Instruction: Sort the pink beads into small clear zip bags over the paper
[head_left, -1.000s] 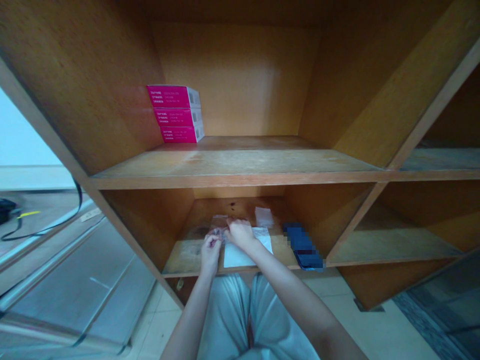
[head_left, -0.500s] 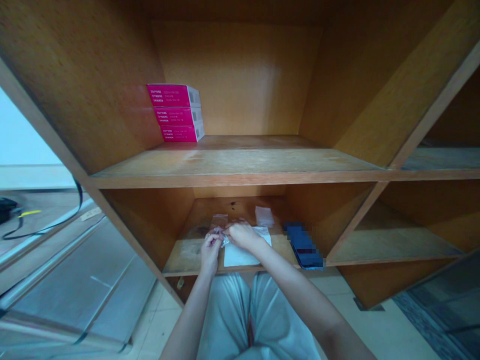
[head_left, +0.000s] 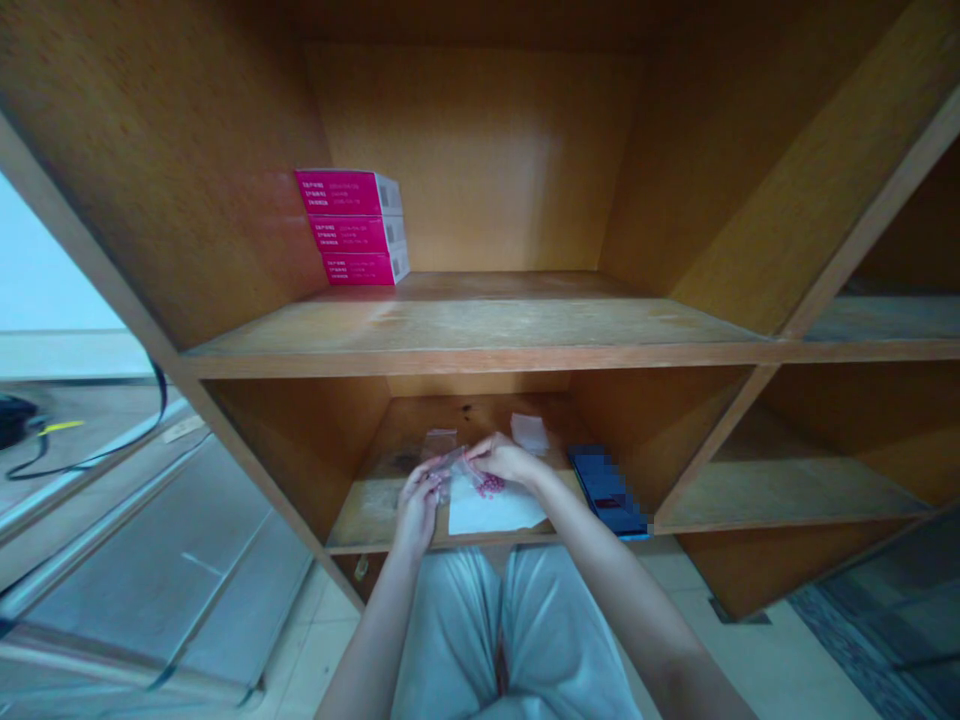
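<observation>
Partly, the left hand hides a clear bag.

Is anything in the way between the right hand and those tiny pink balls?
Nothing visible: the tiny pink balls show against the white paper, just by the right hand. The clear plastic bag is to their left, at the left hand.

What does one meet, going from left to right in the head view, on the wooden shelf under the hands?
Bare left hand, cluster of small pinkish-red pieces, pale, roughly square flat piece, dark blue flat oblong object.
</observation>
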